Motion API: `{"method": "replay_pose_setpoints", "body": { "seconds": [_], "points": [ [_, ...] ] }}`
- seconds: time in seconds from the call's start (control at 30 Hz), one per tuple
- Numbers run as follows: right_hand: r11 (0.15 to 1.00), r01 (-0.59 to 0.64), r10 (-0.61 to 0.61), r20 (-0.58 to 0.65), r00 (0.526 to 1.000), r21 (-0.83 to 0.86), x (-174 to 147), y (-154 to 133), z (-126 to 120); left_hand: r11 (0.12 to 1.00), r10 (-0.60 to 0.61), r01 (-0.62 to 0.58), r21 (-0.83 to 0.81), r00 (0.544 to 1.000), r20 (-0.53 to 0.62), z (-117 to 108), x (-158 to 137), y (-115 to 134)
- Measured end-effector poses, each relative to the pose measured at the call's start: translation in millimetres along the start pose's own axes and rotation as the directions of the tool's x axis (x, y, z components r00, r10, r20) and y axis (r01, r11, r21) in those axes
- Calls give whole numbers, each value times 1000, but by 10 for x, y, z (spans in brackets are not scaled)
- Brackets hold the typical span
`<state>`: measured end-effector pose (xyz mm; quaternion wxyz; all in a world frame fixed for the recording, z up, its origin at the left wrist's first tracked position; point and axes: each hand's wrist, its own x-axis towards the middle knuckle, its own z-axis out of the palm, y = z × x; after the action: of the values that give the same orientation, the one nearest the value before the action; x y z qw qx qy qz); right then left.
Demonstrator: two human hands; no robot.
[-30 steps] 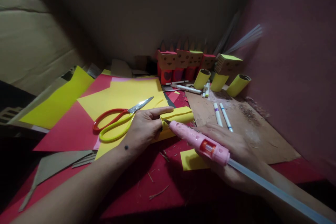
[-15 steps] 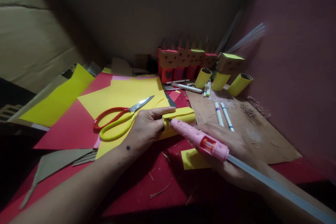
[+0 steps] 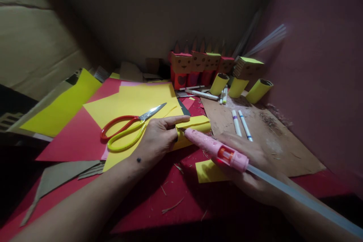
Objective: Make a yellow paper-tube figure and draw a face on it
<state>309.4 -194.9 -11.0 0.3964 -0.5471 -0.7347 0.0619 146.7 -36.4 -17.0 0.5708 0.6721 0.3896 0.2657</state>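
Observation:
My left hand point(image 3: 163, 136) is closed on a yellow paper tube point(image 3: 197, 124), its index finger stretched along the top and other fingers at the near end. In my right hand point(image 3: 249, 162) is a pink glue gun point(image 3: 211, 145), its tip at the tube's left end beside the left fingers. A long clear glue stick point(image 3: 295, 196) sticks out from the gun's back. Beneath the gun lies a small yellow paper piece point(image 3: 208, 171). Left of my left hand, scissors point(image 3: 127, 130) with one red and one yellow handle rest on yellow paper point(image 3: 147, 96).
Cardboard figures point(image 3: 182, 64) with drawn faces stand at the back, near yellow tubes point(image 3: 219, 84). Markers point(image 3: 236, 123) lie on a cardboard sheet point(image 3: 289, 151) at right. Red paper point(image 3: 73, 136) and grey-brown cardboard scraps point(image 3: 65, 176) are at left. Bits of debris dot the red table surface point(image 3: 159, 215).
The glue gun has shifted very slightly to the right along the tube's end. My left hand and the tube have stayed in nearly the same place.

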Motion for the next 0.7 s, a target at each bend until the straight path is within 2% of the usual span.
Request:
{"method": "replay_pose_setpoints", "body": {
  "seconds": [0.13, 0.4, 0.7],
  "points": [
    [1000, 28, -27, -30, 999, 12, 15, -9, 1, 1000, 14, -14, 4, 1000, 8, -4, 12, -13],
    [997, -54, 54, 4, 999, 57, -4, -8, -9, 1000, -10, 10, 3, 1000, 27, -9, 13, -13],
    [994, -54, 55, -7, 998, 91, 2, 7, 15, 1000, 20, -21, 7, 999, 30, -5, 20, -57]
  ]
}}
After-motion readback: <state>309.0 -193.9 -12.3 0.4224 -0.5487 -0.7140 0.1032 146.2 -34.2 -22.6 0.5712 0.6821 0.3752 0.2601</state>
